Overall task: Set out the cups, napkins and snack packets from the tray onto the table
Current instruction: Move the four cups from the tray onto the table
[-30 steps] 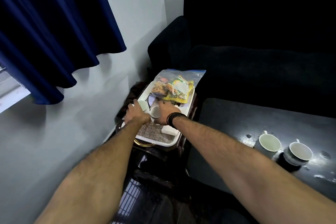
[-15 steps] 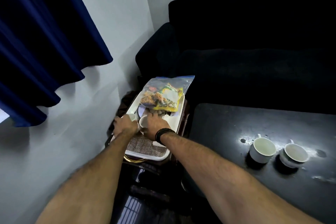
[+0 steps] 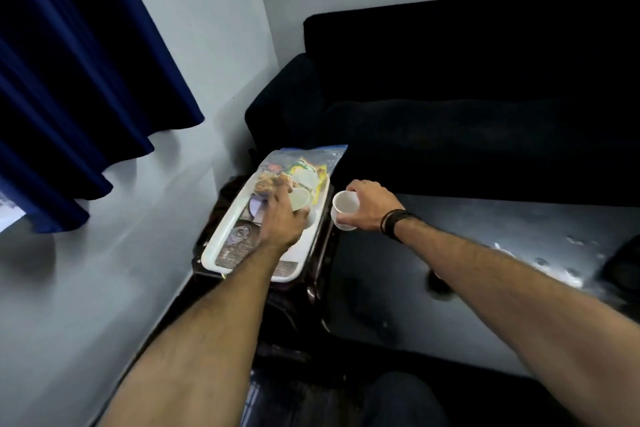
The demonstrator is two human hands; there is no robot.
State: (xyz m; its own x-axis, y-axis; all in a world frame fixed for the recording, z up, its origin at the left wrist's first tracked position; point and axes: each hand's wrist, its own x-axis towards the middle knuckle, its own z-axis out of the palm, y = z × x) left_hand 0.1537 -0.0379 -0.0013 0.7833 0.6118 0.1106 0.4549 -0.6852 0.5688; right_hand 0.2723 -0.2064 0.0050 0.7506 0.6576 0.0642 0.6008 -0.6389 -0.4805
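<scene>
A small white cup (image 3: 345,210) is held around its wall by the curled fingers of the right hand (image 3: 367,209), in the air just off the right rim of the white tray (image 3: 221,236) and at the near-left edge of the dark table (image 3: 485,253); it is judged light, rigid and breakable, best taken by the wall or handle and set down softly. A second cup (image 3: 300,198) on the tray is gripped by the left hand (image 3: 281,218), though the finger positions are partly hidden. Behind it the bagged snack packets (image 3: 294,170) lie soft and crinkly across the tray's far end, with the dark sofa (image 3: 467,97) beyond, and the tray rim is the likely snag.
</scene>
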